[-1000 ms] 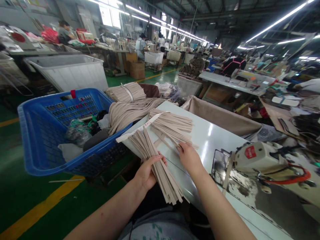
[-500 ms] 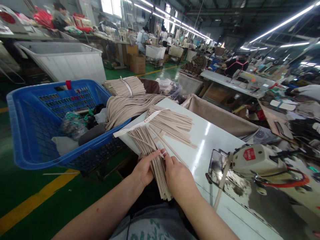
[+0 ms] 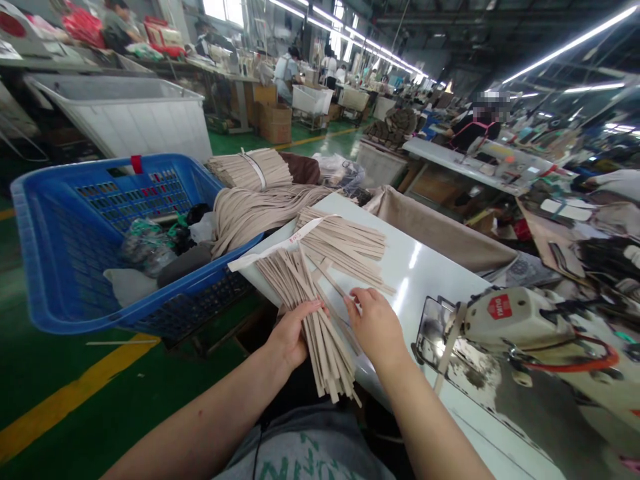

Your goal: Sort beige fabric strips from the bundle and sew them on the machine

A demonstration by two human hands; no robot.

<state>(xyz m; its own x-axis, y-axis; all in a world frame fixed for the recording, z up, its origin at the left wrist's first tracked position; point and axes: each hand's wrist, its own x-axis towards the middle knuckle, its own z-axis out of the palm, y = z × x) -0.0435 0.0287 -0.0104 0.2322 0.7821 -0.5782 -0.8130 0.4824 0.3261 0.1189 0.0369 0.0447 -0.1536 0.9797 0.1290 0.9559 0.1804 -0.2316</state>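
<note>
Beige fabric strips: thick bunch (image 3: 325, 350) already gathered, its far end over the worktop (image 3: 425, 273) corner by a white band (image 3: 306, 232), near end hanging past the edge above the lap. I'd judge it approx part-way, since a 2nd fan of strips (image 3: 347, 240) lies ungathered on the worktop, b/w the bunch and the far edge. Hands are apart, as I see it via head cam: L hand (image 3: 294, 333) clamped round the bunch, thumb on top; R hand (image 3: 374, 325) just beside, fingers curled, tips at the end of a single strip (image 3: 330, 277), can't tell if pinched
</note>
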